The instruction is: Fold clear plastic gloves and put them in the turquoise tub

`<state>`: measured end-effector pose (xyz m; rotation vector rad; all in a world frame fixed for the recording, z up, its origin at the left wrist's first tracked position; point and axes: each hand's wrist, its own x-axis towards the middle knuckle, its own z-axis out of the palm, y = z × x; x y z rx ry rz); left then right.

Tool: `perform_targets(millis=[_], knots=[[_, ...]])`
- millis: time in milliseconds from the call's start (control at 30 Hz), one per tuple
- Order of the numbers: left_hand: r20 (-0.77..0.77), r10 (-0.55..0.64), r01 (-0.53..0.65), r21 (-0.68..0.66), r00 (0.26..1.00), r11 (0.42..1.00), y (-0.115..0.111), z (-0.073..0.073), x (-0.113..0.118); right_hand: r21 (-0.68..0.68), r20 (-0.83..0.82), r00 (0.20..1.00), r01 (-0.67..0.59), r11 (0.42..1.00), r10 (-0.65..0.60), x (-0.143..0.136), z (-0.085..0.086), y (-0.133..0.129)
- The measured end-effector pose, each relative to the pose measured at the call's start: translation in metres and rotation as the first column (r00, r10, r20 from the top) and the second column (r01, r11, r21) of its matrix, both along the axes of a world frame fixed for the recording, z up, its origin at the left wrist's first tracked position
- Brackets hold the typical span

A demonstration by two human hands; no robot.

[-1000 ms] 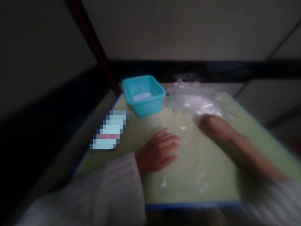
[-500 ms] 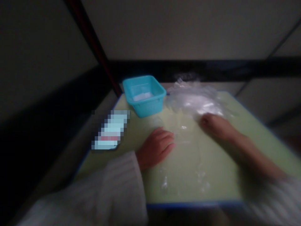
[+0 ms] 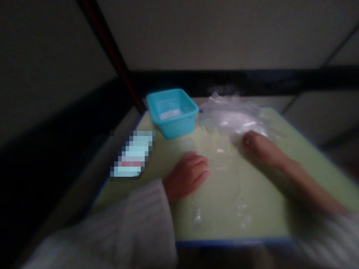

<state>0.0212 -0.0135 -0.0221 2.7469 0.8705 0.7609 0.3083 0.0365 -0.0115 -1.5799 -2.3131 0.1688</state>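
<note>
At the upper left of the frame a dark red strip (image 3: 108, 48) slants down beside the wall; in the lower left spreads a pale ribbed sleeve (image 3: 140, 220); left of centre lies a phone-like rectangle (image 3: 133, 151), its face pixelated, near the edge of the yellow-green table (image 3: 266, 209); above and right of it stands a teal basket (image 3: 179, 127) with something whitish inside; below the basket, near the centre, the left hand (image 3: 187, 173) rests with fingers bent over the left side of clear plastic film (image 3: 220, 186), though I cannot tell whether they pinch it; the film lies flat down the middle of the table, glinting at lower centre; right of the basket sits a shiny heap of clear plastic (image 3: 232, 116); at right of centre the right hand (image 3: 260, 147) is curled at the heap's lower edge, and blur hides whether it grips anything.
</note>
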Motion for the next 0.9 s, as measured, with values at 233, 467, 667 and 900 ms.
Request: perform_targets(millis=[233,467,667,900], knots=[[-0.019,-0.011,0.011,0.003,1.0,1.0,-0.001,0.002,0.001,-0.317,-0.436,0.9,-0.133,0.939,-0.02,-0.018,0.021,-0.014],[-0.024,-0.009,0.008,-0.01,1.0,1.0,-0.001,0.002,0.001,-0.402,-0.663,0.742,-0.238,0.884,-0.101,-0.036,0.02,-0.023],[-0.024,-0.009,0.008,-0.007,1.0,1.0,-0.002,0.001,0.001,-0.201,-0.34,0.903,-0.342,0.918,0.262,-0.023,0.029,-0.02],[-0.027,-0.014,0.014,-0.007,1.0,1.0,-0.002,0.0,0.001,-0.189,0.05,0.862,-0.487,0.853,0.504,-0.038,0.025,-0.029]])
